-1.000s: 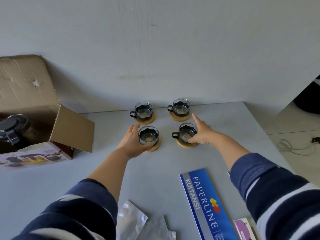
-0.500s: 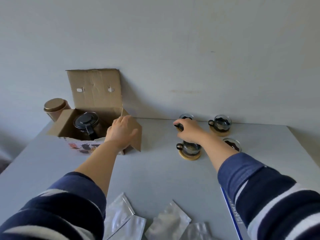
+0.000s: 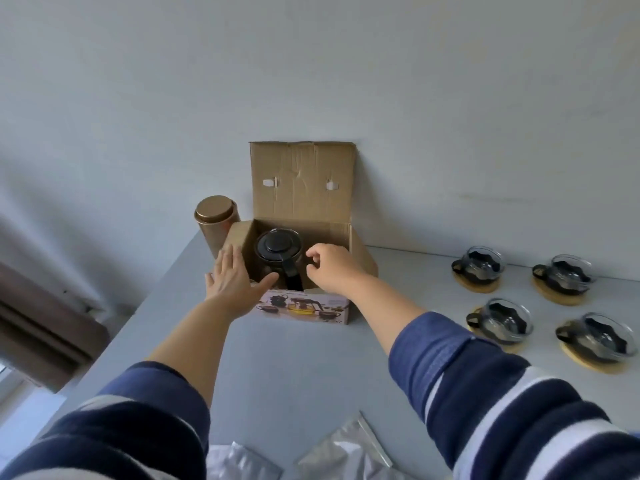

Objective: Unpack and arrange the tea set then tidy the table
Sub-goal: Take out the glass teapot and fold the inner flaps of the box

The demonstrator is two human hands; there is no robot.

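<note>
An open cardboard box (image 3: 304,308) stands on the grey table (image 3: 294,368) against the wall, its lid flap up. Inside it sits a glass teapot (image 3: 278,249) with a black lid and black handle. My left hand (image 3: 232,280) lies flat and open against the box's front left corner. My right hand (image 3: 329,268) hovers over the box's right half, just right of the teapot handle, fingers curled and holding nothing. Several glass cups (image 3: 507,317) with black holders rest on round wooden coasters at the right.
A gold tin canister (image 3: 216,221) stands left of the box by the wall. Silver foil pouches (image 3: 346,452) lie at the table's near edge. The table's left edge drops off toward a dark window frame (image 3: 45,327).
My view swung left from the cups to the box. My right hand left the cups and came over the box; my left hand shifted to the box's front left corner.
</note>
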